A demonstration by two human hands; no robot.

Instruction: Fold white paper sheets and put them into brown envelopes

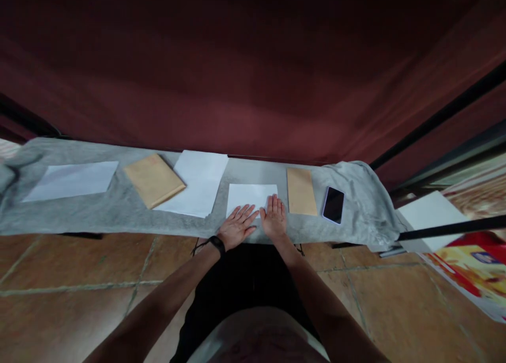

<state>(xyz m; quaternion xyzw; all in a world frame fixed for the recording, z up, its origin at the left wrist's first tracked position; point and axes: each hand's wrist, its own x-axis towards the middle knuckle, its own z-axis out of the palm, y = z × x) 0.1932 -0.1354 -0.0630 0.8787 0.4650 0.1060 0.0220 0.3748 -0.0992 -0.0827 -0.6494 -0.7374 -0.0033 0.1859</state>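
Observation:
A white sheet of paper (249,194), looking folded to a smaller size, lies in front of me on the grey cloth. Both hands rest on its near edge. My left hand (236,227), with a dark band on the wrist, is flat with fingers apart. My right hand (273,218) lies flat on the paper's right part, fingers stretched away from me, its thumb close to the left fingertips. Neither hand grips anything. Just right of the paper is a brown envelope (301,191).
A phone (333,205) lies right of the envelope. Leftward are a stack of white paper (201,181), a pile of brown envelopes (153,179) and another white sheet (75,180). Grey cloth (130,221) covers the narrow table. Dark red fabric (253,89) hangs behind; a black bar (443,228) stands right.

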